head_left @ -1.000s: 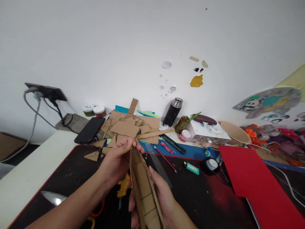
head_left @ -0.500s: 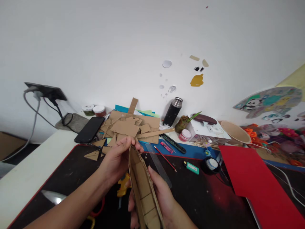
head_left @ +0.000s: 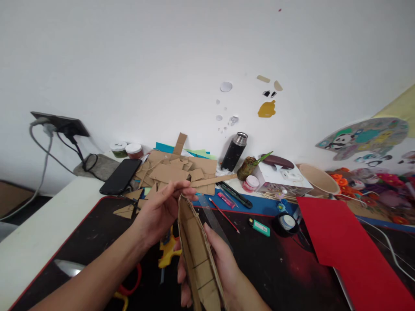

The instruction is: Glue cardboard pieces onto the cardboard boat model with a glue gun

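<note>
A narrow cardboard boat-shaped shell (head_left: 198, 255), with upright side walls and a pointed far end, is tilted up in front of me. My right hand (head_left: 223, 263) grips it along the sides, thumb on the right wall and fingers beneath. Beside the pointed tip is my left hand (head_left: 165, 207), its fingers stretched out and loosely curved, apart from the tip or just brushing it; I cannot tell which. A small dark spot shows at its fingertips. Below lies a yellow glue gun (head_left: 167, 254), partly hidden. Scissors (head_left: 129, 285) with red and yellow handles lie under my left forearm.
Cardboard scraps (head_left: 170, 170) are heaped against the wall. A black phone (head_left: 120, 176), a black flask (head_left: 234, 151), a cutter knife (head_left: 235, 195), a clear ruler (head_left: 215, 224), a red pencil (head_left: 223, 214) and a green lighter (head_left: 260, 227) lie around. Red card (head_left: 343, 242) covers the right side.
My left hand has let go of the shell's pointed end, its fingers lifting and spreading. The shell's tip has shifted slightly right, still held by my right hand.
</note>
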The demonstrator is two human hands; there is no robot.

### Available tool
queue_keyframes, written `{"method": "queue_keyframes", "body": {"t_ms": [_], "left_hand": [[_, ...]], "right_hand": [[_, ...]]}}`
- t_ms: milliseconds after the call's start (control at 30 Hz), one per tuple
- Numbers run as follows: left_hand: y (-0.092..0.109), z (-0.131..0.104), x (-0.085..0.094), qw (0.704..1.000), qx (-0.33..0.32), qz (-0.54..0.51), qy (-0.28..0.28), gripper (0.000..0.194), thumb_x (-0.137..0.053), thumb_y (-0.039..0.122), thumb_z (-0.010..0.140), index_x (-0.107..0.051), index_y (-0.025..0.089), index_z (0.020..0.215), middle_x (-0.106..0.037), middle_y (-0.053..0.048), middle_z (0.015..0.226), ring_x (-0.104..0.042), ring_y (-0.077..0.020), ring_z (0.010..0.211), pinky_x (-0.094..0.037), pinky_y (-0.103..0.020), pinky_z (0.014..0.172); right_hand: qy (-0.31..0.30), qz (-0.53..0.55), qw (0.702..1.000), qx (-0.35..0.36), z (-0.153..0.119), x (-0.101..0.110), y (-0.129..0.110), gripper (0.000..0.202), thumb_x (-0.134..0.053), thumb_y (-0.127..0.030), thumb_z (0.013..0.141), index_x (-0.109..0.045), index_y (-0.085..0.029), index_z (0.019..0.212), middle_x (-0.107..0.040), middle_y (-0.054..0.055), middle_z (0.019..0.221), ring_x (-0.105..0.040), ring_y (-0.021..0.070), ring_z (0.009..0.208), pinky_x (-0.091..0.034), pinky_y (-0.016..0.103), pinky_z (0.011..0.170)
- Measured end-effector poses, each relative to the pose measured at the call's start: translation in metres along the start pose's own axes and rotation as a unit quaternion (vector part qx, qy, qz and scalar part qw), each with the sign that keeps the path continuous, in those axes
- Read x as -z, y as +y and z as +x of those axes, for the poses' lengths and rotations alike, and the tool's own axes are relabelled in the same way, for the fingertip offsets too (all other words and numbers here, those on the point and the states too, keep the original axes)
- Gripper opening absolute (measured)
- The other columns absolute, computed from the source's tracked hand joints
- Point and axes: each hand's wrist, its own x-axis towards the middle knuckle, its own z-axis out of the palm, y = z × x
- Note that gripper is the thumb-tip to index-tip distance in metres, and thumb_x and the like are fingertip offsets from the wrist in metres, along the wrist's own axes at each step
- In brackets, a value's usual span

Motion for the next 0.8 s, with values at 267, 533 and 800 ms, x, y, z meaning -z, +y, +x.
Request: {"method": "queue_keyframes", "body": {"t_ms": [267,533,800], "left_hand": [[-0.0007,-0.0037,-0.0001,0.997,-0.012,0.07,-0.034,0.035,-0.097,0.043,0.075,-0.086,0.016,0.093,-0.086,-0.01,0.092,-0.081,-0.0226,0.083,-0.067,-0.028,0.076],[-0.0012,-0.0037,-0.0026,0.998,-0.007,0.056,-0.015,0.027,-0.098,0.037,0.074,-0.083,0.016,0.084,-0.083,-0.007,0.084,-0.08,-0.0215,0.077,-0.066,-0.027,0.069],[-0.0045,-0.0032,-0.0036,0.999,0.0,0.04,-0.001,0.027,-0.099,0.034,0.073,-0.082,0.015,0.083,-0.083,-0.007,0.082,-0.078,-0.0197,0.073,-0.064,-0.025,0.066]], "right_hand": [[0.008,-0.005,1.0,0.009,-0.0007,-0.0039,-0.0034,0.109,-0.028,-0.097,0.089,-0.068,-0.004,0.129,-0.076,0.012,0.075,-0.075,0.0245,0.054,-0.058,0.029,0.048],[0.009,0.02,1.0,0.015,-0.001,-0.0016,-0.0018,0.104,-0.032,-0.094,0.092,-0.067,-0.005,0.132,-0.078,0.013,0.077,-0.076,0.025,0.056,-0.058,0.029,0.049],[0.04,0.018,0.999,0.024,-0.0002,-0.0051,-0.0014,0.099,-0.031,-0.093,0.094,-0.069,-0.007,0.126,-0.078,0.013,0.079,-0.076,0.0243,0.056,-0.057,0.029,0.051]]}}
